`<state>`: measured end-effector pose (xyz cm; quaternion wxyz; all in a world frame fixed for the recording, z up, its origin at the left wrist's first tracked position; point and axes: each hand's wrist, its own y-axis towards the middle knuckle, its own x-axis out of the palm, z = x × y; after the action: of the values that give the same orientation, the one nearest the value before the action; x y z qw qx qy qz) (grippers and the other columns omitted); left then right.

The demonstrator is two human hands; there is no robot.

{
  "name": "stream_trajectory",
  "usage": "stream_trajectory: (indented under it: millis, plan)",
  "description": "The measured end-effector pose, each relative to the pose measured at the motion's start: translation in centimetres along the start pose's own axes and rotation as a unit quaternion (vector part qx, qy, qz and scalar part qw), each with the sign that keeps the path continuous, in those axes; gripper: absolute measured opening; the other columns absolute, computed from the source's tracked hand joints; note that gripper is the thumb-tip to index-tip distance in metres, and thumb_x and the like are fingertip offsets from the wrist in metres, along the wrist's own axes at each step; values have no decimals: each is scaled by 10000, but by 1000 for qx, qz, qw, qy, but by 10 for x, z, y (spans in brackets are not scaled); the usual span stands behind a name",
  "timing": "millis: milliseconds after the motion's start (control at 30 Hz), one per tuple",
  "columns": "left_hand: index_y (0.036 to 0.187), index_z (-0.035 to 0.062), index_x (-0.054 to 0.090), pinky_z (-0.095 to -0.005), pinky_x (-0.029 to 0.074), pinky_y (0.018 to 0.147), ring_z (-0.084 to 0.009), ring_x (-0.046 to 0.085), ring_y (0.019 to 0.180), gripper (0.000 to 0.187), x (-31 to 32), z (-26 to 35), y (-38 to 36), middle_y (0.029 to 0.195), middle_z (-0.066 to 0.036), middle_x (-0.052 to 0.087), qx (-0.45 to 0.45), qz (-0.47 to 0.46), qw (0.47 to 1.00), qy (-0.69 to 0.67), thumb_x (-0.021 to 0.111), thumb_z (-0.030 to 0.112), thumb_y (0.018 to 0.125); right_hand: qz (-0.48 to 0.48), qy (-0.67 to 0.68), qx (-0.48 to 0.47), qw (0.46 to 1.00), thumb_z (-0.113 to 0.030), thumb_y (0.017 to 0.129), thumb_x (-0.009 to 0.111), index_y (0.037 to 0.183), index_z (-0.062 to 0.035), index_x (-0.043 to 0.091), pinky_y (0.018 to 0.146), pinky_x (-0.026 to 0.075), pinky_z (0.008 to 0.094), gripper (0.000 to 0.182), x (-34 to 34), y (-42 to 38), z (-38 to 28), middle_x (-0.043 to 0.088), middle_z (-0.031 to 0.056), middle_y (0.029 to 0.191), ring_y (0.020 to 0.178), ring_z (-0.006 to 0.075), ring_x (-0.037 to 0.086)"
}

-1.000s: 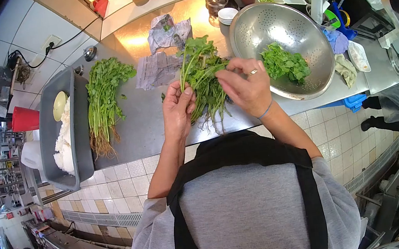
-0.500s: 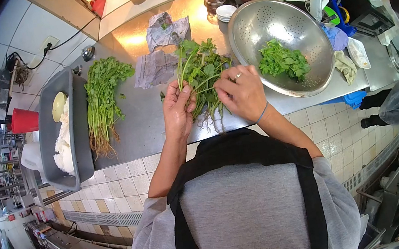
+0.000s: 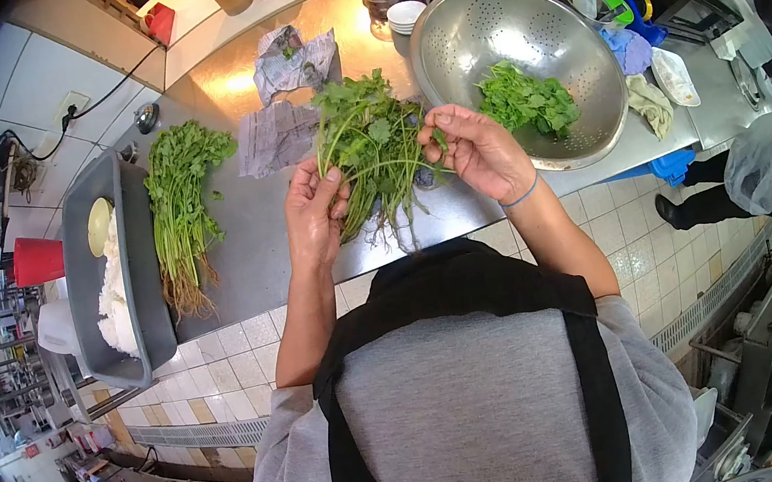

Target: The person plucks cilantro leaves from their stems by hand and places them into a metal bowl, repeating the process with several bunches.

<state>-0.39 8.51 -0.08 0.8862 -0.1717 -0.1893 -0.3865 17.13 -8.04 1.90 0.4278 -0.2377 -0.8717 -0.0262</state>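
Note:
My left hand [image 3: 314,213] is closed on green herb stems at the left side of a loose herb pile [image 3: 378,140] on the steel counter. Just right of that pile, my right hand [image 3: 482,152] pinches a small green leaf piece [image 3: 439,139] between thumb and fingers. Picked leaves [image 3: 529,102] lie inside a large perforated steel colander [image 3: 598,57], to the right of my right hand. A second herb bunch [image 3: 184,204], roots toward me, rests on the counter at the left.
A grey tub [image 3: 152,301] with white contents stands at the left edge. Crumpled paper [image 3: 275,139] lies behind the pile. Small white dishes [image 3: 406,14] and jars are at the back. Another person [image 3: 706,189] stands at the far right.
My right hand has turned and lifted away from the stems, with a small leaf piece now visible in its fingers. My left hand still grips stems. The whole view has shifted slightly.

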Motion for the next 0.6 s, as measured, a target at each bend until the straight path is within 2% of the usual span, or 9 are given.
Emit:
stream_trajectory:
  millis: [100, 233, 300, 333, 400, 433, 500, 533, 600]
  plan:
    - [1067, 29, 496, -169, 328, 480, -60, 474, 636, 203, -2, 1, -2, 827, -23, 552, -2, -25, 999, 45, 596, 56, 893, -43, 11, 2, 999, -107, 922, 532, 996, -24, 579, 715, 495, 296, 121, -9, 4, -4, 651, 137, 918, 780, 209, 610]
    - [1060, 19, 500, -167, 325, 485, -55, 476, 637, 190, -1, 5, -4, 811, -21, 549, -4, -15, 998, 64, 579, 40, 888, -44, -9, -1, 999, -118, 932, 519, 990, -27, 560, 731, 502, 308, 116, 0, 4, -12, 649, 156, 921, 778, 228, 616]
    - [1058, 18, 502, -166, 324, 487, -54, 476, 636, 187, -1, 8, -4, 810, -20, 548, -4, -6, 998, 55, 574, 35, 886, 7, -55, -25, 998, -134, 943, 511, 998, -25, 544, 755, 506, 317, 127, 13, 3, -12, 646, 160, 918, 785, 226, 617]
    - [1058, 17, 504, -167, 325, 487, -55, 477, 634, 187, -2, 9, -5, 811, -19, 549, 1, -1, 999, 52, 571, 30, 884, 2, -54, -21, 998, -134, 943, 511, 998, -25, 544, 755, 506, 317, 127, 16, 4, -9, 646, 160, 918, 785, 226, 617]
    - [1059, 16, 506, -168, 325, 487, -56, 477, 632, 188, -8, 14, -5, 813, -19, 550, 11, 11, 999, 50, 568, 25, 882, 6, -183, -157, 971, -136, 954, 504, 1011, -17, 529, 752, 509, 303, 135, 21, 9, -2, 644, 152, 918, 789, 199, 616]
    - [1059, 17, 510, -168, 324, 487, -58, 480, 634, 187, -11, 17, -5, 815, -20, 553, 11, 14, 999, 48, 568, 24, 882, -1, -183, -155, 971, -136, 954, 504, 1011, -17, 529, 752, 509, 303, 135, 23, 9, 1, 644, 152, 918, 789, 199, 616]
    - [1058, 17, 513, -168, 324, 487, -59, 483, 636, 185, -19, 21, -6, 818, -20, 556, 16, 22, 999, 44, 569, 23, 882, 20, -261, -262, 929, -128, 955, 509, 1011, -12, 522, 734, 512, 287, 130, 25, 10, 4, 644, 143, 919, 793, 169, 614]
    - [1057, 17, 516, -169, 325, 488, -62, 488, 637, 183, -25, 23, -7, 820, -22, 559, 14, 10, 999, 35, 569, 21, 882, 16, -287, -281, 916, -127, 960, 507, 1017, -4, 524, 719, 511, 261, 137, 23, 13, 5, 644, 127, 926, 809, 131, 611]
    - [1056, 17, 520, -170, 327, 488, -65, 493, 638, 181, -35, 28, -10, 822, -23, 562, 16, 0, 1000, 27, 568, 18, 882, 20, -339, -258, 904, -118, 945, 523, 1017, -3, 541, 731, 514, 278, 137, 20, 19, 10, 649, 126, 932, 802, 157, 624]
